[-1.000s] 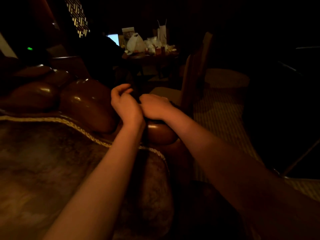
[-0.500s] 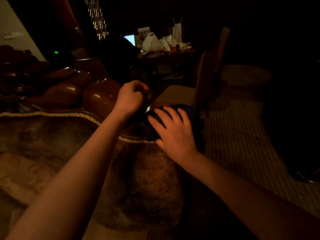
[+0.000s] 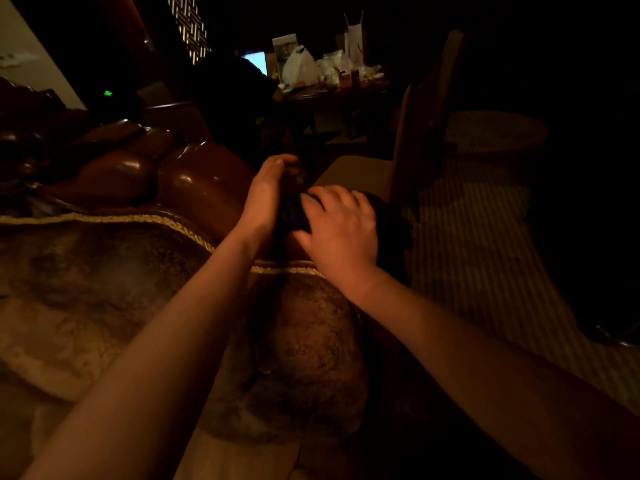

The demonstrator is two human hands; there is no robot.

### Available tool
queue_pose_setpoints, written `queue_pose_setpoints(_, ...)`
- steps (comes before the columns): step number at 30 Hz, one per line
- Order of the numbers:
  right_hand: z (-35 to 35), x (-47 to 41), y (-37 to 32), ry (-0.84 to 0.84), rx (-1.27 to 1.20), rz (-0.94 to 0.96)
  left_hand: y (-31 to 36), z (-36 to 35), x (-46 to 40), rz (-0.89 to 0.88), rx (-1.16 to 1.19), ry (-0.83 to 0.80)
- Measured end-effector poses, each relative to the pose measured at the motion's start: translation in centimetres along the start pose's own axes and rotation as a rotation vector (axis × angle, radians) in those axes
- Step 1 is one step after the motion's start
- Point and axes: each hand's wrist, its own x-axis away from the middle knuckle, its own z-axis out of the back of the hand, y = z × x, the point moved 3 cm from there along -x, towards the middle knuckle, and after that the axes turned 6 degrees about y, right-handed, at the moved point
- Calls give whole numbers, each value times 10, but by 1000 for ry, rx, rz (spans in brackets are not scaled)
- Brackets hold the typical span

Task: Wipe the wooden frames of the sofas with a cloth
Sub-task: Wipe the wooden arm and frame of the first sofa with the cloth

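Observation:
The room is dim. A dark cloth (image 3: pixel 391 220) lies over the end of the sofa's carved, glossy wooden frame (image 3: pixel 204 181). My right hand (image 3: pixel 337 233) presses on the cloth, fingers spread and slightly bent over it. Just to its left, my left hand (image 3: pixel 265 195) pinches the cloth's left edge with curled fingers. A mottled brown seat cushion (image 3: pixel 104 289) with pale rope trim lies below both hands. The frame under the cloth is hidden.
A wooden chair (image 3: pixel 412 140) stands right of the sofa end on striped carpet (image 3: pixel 485 237). Further back, a dark table (image 3: pixel 332 91) carries bags, bottles and a lit screen. A round cushion (image 3: pixel 495 129) lies at the right.
My right hand went from a fist beside the left hand to spread on the cloth, then slid slightly left. My left hand closed and now grips the cloth's edge.

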Motion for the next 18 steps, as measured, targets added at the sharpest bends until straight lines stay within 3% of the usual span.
queue_pose_setpoints(5,2,40,9,80,-6,230,1,-5,10,-91,-164,-29)
queue_pose_setpoints(9,-7,106,46,85,69,378,2,-30,36,-531,-688,141)
queue_pose_setpoints(13,-13,137,75,-68,114,368,-10,-60,52,-990,-1062,125)
queue_pose_setpoints(18,-44,204,96,-384,138,330,-23,-63,54,-1093,-1120,216)
